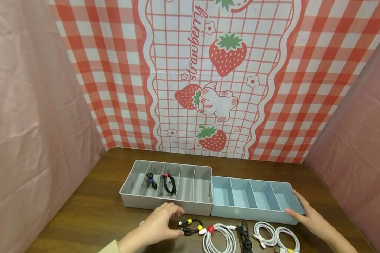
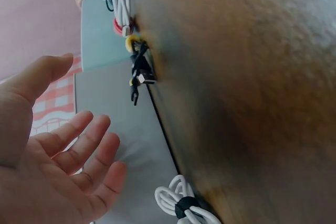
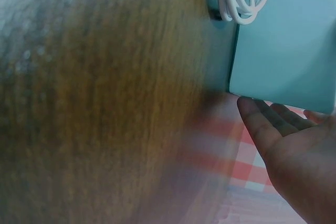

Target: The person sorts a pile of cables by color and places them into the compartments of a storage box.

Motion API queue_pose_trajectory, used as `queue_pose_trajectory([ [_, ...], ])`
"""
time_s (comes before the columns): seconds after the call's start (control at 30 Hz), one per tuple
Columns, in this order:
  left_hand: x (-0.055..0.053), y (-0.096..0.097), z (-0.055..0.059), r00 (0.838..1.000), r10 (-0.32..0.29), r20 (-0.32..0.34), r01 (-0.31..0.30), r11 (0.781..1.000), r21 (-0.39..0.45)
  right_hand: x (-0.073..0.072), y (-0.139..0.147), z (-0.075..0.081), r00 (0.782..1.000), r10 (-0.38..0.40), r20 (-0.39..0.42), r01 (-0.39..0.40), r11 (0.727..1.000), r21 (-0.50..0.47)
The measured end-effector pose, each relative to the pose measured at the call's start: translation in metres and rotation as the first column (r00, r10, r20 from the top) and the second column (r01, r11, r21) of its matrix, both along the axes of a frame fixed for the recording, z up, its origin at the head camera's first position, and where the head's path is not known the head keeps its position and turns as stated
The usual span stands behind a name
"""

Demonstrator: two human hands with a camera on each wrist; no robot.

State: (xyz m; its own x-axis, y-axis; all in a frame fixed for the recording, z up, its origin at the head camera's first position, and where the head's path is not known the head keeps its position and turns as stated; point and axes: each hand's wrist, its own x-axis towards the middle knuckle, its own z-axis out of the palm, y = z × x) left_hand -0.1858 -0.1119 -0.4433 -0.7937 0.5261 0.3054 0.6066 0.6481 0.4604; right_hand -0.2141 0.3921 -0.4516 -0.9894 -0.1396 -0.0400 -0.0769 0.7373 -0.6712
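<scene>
My left hand (image 1: pixel 159 223) hovers in front of the grey divided box (image 1: pixel 164 204), fingers bent loosely with nothing between them. Near its thumb lies a black cable (image 1: pixel 191 230) with yellow ties. In the left wrist view the palm and spread fingers show beside the grey box. My right hand (image 1: pixel 313 218) is at the right end of the light blue divided box (image 1: pixel 253 213), its thumb tip over the front rim. In the right wrist view its straight fingers (image 3: pixel 260 124) touch the box's end wall. Two black coiled cables (image 1: pixel 169 184) sit in separate grey compartments.
In front of the boxes lie a white coil with a red tie (image 1: pixel 225 237), a black bundled cable (image 1: pixel 245 239) and two white coils (image 1: pixel 266 233). A white cable with a black tie (image 2: pixel 184 203) lies near the left hand. A checked cloth (image 1: pixel 183 70) hangs behind.
</scene>
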Motion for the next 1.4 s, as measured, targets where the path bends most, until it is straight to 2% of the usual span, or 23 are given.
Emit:
queue_pose_trajectory([
  [0.53,-0.013,0.000,-0.006,0.998,-0.036,0.058,0.042,0.994,-0.098,0.000,0.001,0.000,1.000,0.003,0.007,-0.003,1.000,0.000],
  [0.83,-0.016,0.001,-0.009,0.995,-0.052,0.083,0.062,0.990,-0.126,-0.001,0.001,-0.001,1.000,0.005,0.016,-0.005,1.000,0.003],
  [1.4,-0.019,0.008,-0.018,0.998,-0.064,0.007,0.064,0.986,-0.155,-0.001,0.000,0.001,1.000,0.006,0.011,-0.006,1.000,0.002],
])
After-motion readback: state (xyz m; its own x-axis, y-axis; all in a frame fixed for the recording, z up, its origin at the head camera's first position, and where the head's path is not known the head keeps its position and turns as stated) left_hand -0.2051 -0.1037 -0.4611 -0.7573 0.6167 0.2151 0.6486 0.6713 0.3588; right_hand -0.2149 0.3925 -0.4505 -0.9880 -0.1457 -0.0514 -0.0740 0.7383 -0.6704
